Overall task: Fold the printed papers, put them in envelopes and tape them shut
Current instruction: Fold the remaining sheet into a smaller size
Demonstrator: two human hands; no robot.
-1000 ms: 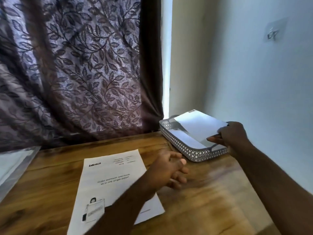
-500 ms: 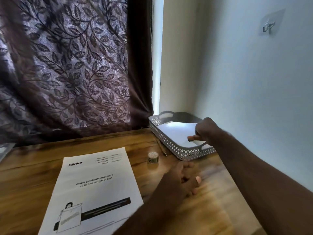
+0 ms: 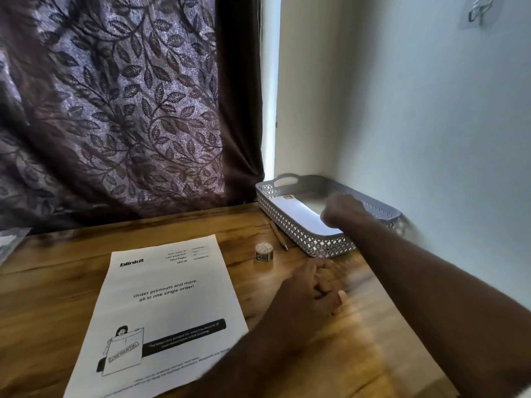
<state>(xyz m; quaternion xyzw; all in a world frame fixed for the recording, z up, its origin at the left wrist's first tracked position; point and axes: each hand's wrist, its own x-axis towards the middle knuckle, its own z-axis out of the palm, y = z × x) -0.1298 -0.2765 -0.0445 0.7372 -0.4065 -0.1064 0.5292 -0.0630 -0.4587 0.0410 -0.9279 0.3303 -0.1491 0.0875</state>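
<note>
**Head view: right hand reaches into the tray, left hand rests on the counter**

The right arm stretches forward and across from the lower right corner, forearm nearly straight. The right hand [image 3: 342, 209] is over the grey perforated tray [image 3: 290, 229], its back towards the camera. Its fingers look curled downward, but the hand is blurred. Whether it pinches anything or only hovers cannot be told.

Directly beneath and just left of that hand, a white envelope [image 3: 300, 215] lies flat inside the tray. A small patterned strip sits at the envelope's far corner.

The left arm comes up from the bottom edge. The left hand [image 3: 313, 288] lies on the wooden counter [image 3: 57, 297], nearer the camera than the tray. It rests palm down, with the fingers loosely bent and pointing right, and it holds nothing.

Just beyond the left hand and a little to its left stands a small tape roll [image 3: 263, 252]. A pen [image 3: 278, 235] lies between that roll and the tray wall.

To the left of the left hand, the printed paper [image 3: 166, 305] lies flat and unfolded on the counter. The left forearm covers the paper's near right corner.

Beyond both hands hangs a dark leaf-patterned curtain [image 3: 115, 110]. A pale wall [image 3: 431, 110] runs along the right hand's side, with a hook [image 3: 478, 11] high on it.
</note>
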